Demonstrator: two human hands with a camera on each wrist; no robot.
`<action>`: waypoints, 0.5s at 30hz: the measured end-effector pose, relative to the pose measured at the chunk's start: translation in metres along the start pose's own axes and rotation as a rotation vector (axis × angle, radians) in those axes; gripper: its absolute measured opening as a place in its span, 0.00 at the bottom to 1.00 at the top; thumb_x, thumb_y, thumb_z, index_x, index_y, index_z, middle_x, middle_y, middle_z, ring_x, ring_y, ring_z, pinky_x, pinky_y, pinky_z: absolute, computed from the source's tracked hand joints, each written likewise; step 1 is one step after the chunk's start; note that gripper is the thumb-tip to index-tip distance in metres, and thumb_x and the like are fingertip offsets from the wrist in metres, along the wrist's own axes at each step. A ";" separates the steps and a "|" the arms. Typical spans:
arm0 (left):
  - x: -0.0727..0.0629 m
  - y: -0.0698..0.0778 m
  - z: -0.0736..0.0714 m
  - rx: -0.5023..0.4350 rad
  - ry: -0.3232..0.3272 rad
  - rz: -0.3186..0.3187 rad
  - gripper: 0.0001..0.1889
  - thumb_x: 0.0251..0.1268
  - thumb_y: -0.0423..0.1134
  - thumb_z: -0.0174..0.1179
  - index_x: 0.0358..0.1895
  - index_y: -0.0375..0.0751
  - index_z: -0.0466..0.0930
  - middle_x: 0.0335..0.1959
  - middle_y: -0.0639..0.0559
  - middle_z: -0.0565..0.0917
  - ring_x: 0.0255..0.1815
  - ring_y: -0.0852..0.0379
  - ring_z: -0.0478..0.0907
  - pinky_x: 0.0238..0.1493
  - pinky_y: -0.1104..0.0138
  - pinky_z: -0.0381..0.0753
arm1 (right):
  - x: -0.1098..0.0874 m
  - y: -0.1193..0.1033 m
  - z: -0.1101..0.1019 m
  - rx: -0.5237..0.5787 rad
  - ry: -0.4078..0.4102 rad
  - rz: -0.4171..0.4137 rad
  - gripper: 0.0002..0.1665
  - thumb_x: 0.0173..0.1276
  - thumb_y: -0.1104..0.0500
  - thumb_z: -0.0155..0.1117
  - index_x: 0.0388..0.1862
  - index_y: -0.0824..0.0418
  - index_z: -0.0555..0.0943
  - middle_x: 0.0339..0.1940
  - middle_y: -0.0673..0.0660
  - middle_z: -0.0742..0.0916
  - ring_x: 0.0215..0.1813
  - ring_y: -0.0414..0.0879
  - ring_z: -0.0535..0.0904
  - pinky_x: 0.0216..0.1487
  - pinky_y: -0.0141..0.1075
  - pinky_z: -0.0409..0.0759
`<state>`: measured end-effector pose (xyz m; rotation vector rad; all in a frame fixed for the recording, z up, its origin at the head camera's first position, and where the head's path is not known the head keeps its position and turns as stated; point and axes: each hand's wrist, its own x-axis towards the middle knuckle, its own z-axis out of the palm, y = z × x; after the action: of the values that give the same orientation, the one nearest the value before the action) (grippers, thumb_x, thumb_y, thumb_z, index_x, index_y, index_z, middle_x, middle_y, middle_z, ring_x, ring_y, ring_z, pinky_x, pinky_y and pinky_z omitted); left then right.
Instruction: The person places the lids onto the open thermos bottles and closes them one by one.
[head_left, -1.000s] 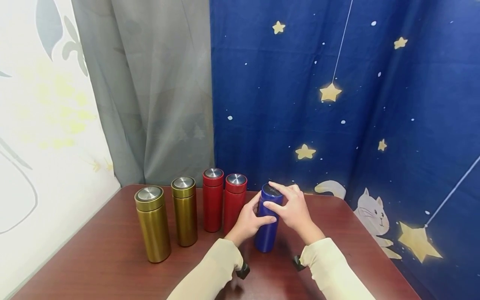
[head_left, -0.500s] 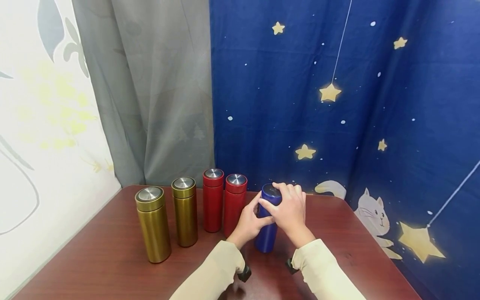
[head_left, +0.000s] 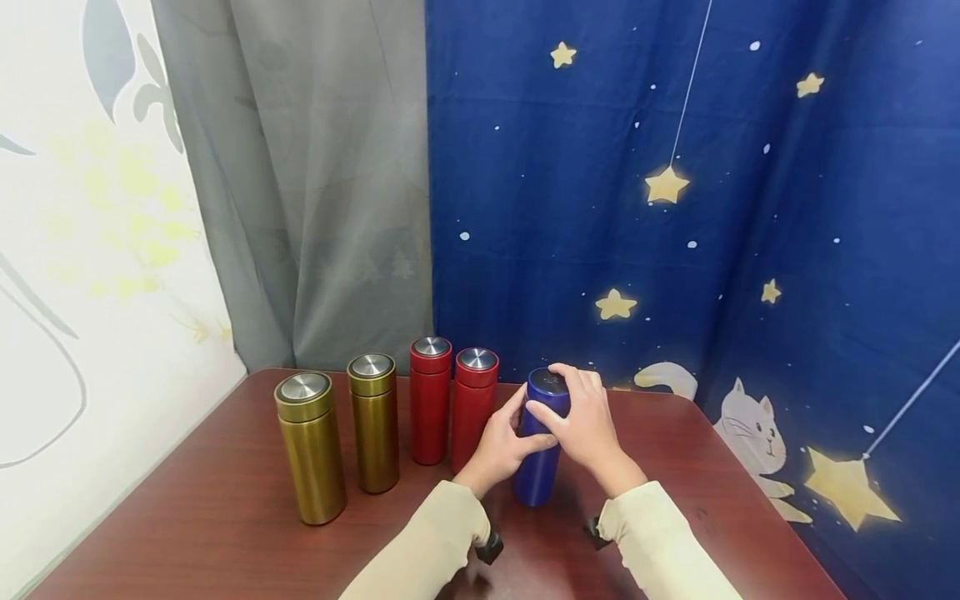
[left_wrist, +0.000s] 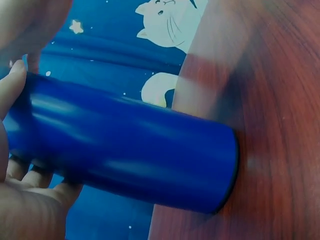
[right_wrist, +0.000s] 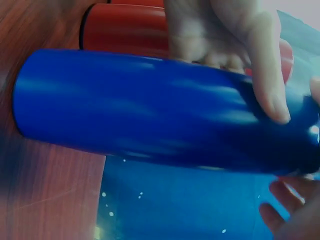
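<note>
A blue vacuum flask stands upright on the table at the right of the row. My left hand grips its body from the left, thumb across the near side. Over the lid, my right hand holds the top from the right, its thumb on the near side. The flask's dark lid top shows between the hands. In the left wrist view, the left fingers curl under the blue body. In the right wrist view, the left thumb lies across the body, while the right fingers are near the lid end.
Two red flasks stand just left of the hands, the nearer one partly hidden. Further left are two gold flasks. The reddish-brown table ends at a grey curtain and a blue star-patterned curtain.
Around the blue flask's lid, my right hand has turned one way and then partly back, its wrist shifting left, then right. The left hand keeps its grip. The view has shifted slightly.
</note>
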<state>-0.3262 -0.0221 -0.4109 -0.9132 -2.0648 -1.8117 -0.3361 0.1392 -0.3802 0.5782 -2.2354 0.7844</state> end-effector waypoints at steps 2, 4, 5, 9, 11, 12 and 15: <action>0.001 0.000 -0.003 -0.024 -0.029 -0.012 0.43 0.57 0.32 0.70 0.75 0.38 0.57 0.67 0.43 0.72 0.62 0.47 0.75 0.57 0.60 0.77 | 0.000 0.003 -0.003 0.119 -0.055 0.019 0.36 0.59 0.45 0.72 0.65 0.53 0.73 0.55 0.58 0.80 0.57 0.54 0.71 0.53 0.55 0.76; 0.002 -0.001 -0.005 -0.056 -0.056 -0.026 0.43 0.57 0.30 0.69 0.75 0.37 0.56 0.66 0.42 0.73 0.60 0.46 0.76 0.55 0.59 0.78 | 0.001 0.007 -0.006 0.243 -0.116 0.028 0.35 0.60 0.50 0.72 0.66 0.50 0.73 0.57 0.58 0.80 0.58 0.54 0.73 0.52 0.56 0.77; 0.002 -0.002 -0.007 -0.077 -0.070 -0.033 0.43 0.58 0.29 0.68 0.75 0.37 0.55 0.65 0.41 0.73 0.60 0.46 0.76 0.55 0.59 0.78 | 0.001 0.009 -0.007 0.304 -0.147 0.031 0.35 0.61 0.52 0.71 0.67 0.49 0.73 0.59 0.58 0.79 0.59 0.55 0.73 0.53 0.57 0.77; 0.004 -0.004 -0.011 -0.163 -0.132 -0.057 0.42 0.58 0.26 0.66 0.75 0.36 0.55 0.63 0.38 0.75 0.58 0.43 0.77 0.54 0.57 0.79 | 0.005 0.018 -0.011 0.557 -0.260 0.013 0.34 0.63 0.63 0.68 0.68 0.55 0.71 0.63 0.61 0.77 0.60 0.59 0.75 0.56 0.54 0.77; 0.005 -0.005 -0.012 -0.195 -0.154 -0.071 0.42 0.58 0.26 0.65 0.75 0.37 0.55 0.62 0.37 0.75 0.58 0.43 0.77 0.54 0.57 0.80 | 0.007 0.021 -0.012 0.638 -0.297 0.001 0.34 0.63 0.66 0.67 0.68 0.59 0.71 0.64 0.62 0.76 0.60 0.60 0.76 0.56 0.49 0.78; 0.006 -0.006 -0.013 -0.206 -0.161 -0.078 0.42 0.58 0.26 0.65 0.75 0.37 0.55 0.62 0.38 0.75 0.58 0.43 0.78 0.54 0.56 0.80 | 0.008 0.021 -0.013 0.663 -0.311 -0.005 0.34 0.63 0.67 0.66 0.69 0.60 0.70 0.64 0.63 0.76 0.59 0.60 0.76 0.56 0.47 0.78; 0.008 -0.008 -0.013 -0.226 -0.167 -0.101 0.42 0.58 0.26 0.66 0.76 0.38 0.55 0.63 0.39 0.75 0.58 0.44 0.77 0.54 0.56 0.79 | 0.010 0.022 -0.014 0.665 -0.321 -0.015 0.34 0.63 0.67 0.67 0.69 0.60 0.70 0.64 0.62 0.77 0.60 0.58 0.76 0.57 0.42 0.77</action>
<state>-0.3398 -0.0327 -0.4105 -1.0684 -2.0655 -2.1228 -0.3494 0.1630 -0.3726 1.0930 -2.2169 1.5344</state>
